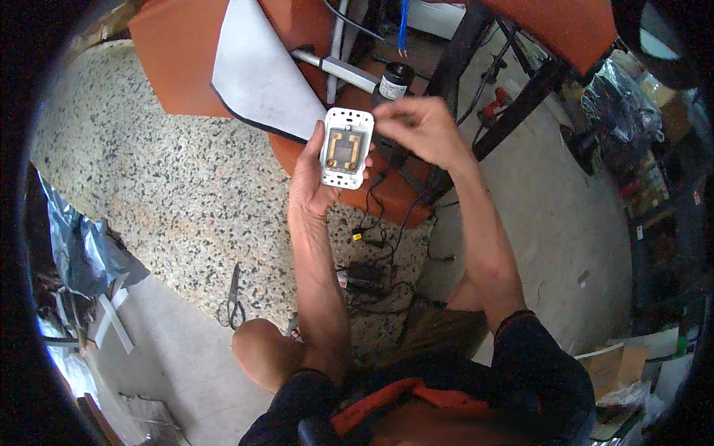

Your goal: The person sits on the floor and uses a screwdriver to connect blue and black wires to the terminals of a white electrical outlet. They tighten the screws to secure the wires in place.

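My left hand (307, 182) is closed around a white electrical wall plate (347, 178), thumb along its left edge and fingertips at its right. The plate is held upright, with a grey recessed centre, brass contact strips and two screws facing me. Just right of its upper corner is my right hand (428, 130), thumb and fingers drawn together in a pinch. Whatever the pinch holds, if anything, is too small to make out. Behind the hands lies a silver rod-shaped actuator (348, 74) with a black cylindrical motor (396, 80).
Orange-brown upholstered panels (175, 56) and a grey fabric flap (256, 70) stand ahead. Blue wires (403, 30) hang at the top. Scissors (234, 301) lie on the speckled slab (171, 201). Black cables and an adapter (364, 276) lie near my forearms. A red tool (494, 106) sits farther right.
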Tool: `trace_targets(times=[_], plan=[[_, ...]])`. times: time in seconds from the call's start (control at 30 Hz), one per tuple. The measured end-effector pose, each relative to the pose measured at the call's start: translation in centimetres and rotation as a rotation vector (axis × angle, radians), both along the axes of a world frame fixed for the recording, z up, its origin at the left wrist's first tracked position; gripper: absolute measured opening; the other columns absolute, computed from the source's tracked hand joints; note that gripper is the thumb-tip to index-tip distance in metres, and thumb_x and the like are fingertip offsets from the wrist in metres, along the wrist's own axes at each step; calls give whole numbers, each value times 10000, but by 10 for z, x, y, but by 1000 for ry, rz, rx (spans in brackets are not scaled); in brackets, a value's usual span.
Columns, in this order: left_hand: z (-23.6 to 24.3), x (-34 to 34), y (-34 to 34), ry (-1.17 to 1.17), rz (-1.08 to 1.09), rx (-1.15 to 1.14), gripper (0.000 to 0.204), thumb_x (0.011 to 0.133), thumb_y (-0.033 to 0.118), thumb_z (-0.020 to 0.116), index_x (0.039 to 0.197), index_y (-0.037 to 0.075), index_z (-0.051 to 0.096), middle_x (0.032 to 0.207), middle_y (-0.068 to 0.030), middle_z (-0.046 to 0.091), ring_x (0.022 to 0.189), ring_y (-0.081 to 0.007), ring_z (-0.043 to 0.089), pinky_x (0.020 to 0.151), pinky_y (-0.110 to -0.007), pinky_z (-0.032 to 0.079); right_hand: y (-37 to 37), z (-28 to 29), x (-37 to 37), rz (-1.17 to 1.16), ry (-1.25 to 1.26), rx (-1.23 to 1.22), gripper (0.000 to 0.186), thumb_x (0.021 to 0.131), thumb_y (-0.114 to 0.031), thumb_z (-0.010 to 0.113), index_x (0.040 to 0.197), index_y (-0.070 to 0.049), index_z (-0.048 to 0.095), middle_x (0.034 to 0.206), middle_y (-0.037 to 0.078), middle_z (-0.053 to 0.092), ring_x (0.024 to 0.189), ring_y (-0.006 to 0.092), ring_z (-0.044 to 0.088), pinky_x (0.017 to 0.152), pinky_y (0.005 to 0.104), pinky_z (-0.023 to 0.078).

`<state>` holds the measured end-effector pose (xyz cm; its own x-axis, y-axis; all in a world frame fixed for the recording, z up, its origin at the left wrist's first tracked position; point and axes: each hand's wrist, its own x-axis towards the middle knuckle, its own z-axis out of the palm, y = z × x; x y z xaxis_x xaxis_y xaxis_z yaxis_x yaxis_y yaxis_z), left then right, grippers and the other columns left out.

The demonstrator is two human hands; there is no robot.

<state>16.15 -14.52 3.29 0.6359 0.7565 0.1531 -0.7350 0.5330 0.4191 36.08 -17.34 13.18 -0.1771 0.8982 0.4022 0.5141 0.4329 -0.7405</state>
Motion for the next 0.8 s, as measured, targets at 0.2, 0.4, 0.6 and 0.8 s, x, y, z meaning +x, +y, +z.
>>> trace_targets(times=[0.2,0.4,0.6,0.8], plan=[[27,29,11,-32,148,61,592,1066,511,355,1352,22,529,1121,-211,674,886,-333,711,712,-438,633,11,82,-2,-405,15,305,352,818,-349,814,855,-11,724,747,52,710,688,115,640,664,288,516],[71,69,30,57,254,73,544,1094,463,258,1334,59,532,1146,-165,676,935,-345,711,790,-465,597,45,116,-2,-318,-233,170,399,759,-399,825,826,-17,732,718,94,697,655,168,645,649,340,510],[92,80,33,-14,211,87,581,1096,469,173,1383,92,511,1227,-151,668,1050,-344,686,847,-552,547,43,133,-2,-245,-257,-31,193,857,-233,723,880,-42,737,760,78,703,653,179,624,611,340,467],[100,75,40,-123,315,74,603,1093,484,164,1381,88,516,1224,-152,668,1067,-321,679,889,-478,557,24,148,-5,40,-40,-137,177,852,-156,711,903,14,721,719,64,675,538,68,540,469,227,381]])
